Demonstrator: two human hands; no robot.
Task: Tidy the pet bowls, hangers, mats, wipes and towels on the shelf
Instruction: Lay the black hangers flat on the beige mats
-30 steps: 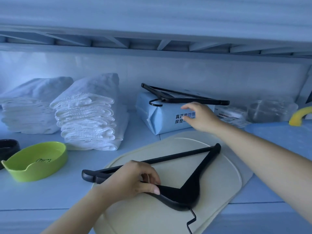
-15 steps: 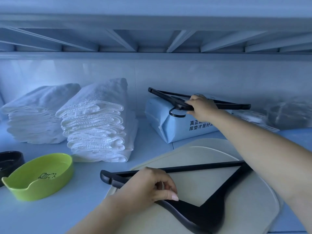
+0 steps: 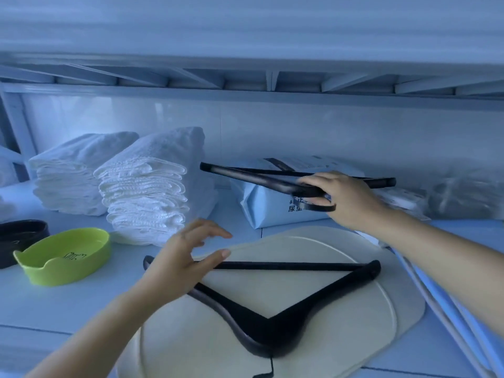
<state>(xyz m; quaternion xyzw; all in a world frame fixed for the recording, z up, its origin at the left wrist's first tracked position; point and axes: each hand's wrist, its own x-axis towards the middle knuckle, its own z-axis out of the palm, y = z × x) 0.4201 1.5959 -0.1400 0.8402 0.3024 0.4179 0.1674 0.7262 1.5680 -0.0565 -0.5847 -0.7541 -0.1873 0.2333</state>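
**Hangers not yet paired**

The right hand [image 3: 346,197] grips 1 hanger [image 3: 245,174] atop the blue pack [image 3: 261,214] at the back of the shelf [image 3: 81,301]. The left hand [image 3: 182,257], fingers loose, holds nothing above the 2nd hanger [image 3: 272,323] on the mat [image 3: 341,336]. The 2 towel stacks [image 3: 147,192] look tidy. The green bowl [image 3: 65,257] and black bowl [image 3: 21,236] sit unstacked near the left edge.

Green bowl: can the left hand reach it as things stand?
Probably yes. The left hand is open and holds nothing, and the green bowl sits to its left on the shelf, open side up, with bare shelf between them.
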